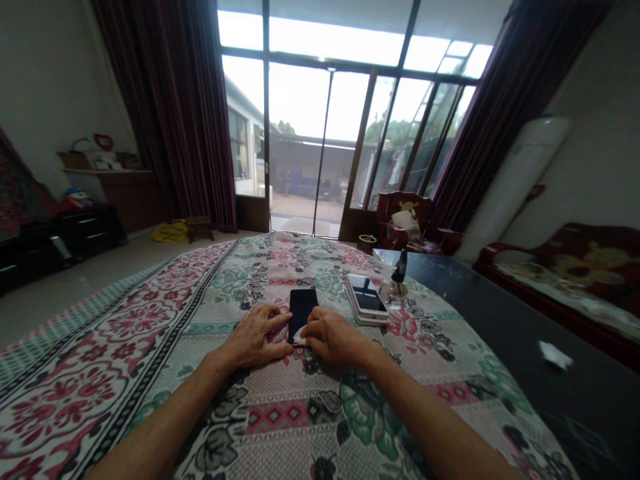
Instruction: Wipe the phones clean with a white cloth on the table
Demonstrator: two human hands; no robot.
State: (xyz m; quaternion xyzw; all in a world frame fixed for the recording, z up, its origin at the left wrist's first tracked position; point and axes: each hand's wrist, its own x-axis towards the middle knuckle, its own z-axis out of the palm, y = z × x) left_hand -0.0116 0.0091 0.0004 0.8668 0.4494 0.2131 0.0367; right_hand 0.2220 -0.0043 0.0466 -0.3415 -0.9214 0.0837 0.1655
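A dark smartphone (302, 305) lies flat on the patterned tablecloth in front of me. My left hand (257, 333) rests beside it, fingers apart, with the fingertips and thumb against the phone's left edge. Pinched in my right hand (330, 337) is a small white wipe (300, 335), pressed on the lower part of the screen. The curled fingers hide some of the wipe and the phone's lower right corner. To the right, a white-framed phone (367, 294) lies on top of another flat white device or box. Behind it stands a clear bottle with a black spray top (399, 268).
The floral tablecloth (280, 417) covers the table. Along its right side runs a dark glossy tabletop (505, 320) with a crumpled white tissue (555, 355) on it. Wooden seats stand at the right; glass doors and dark curtains are ahead.
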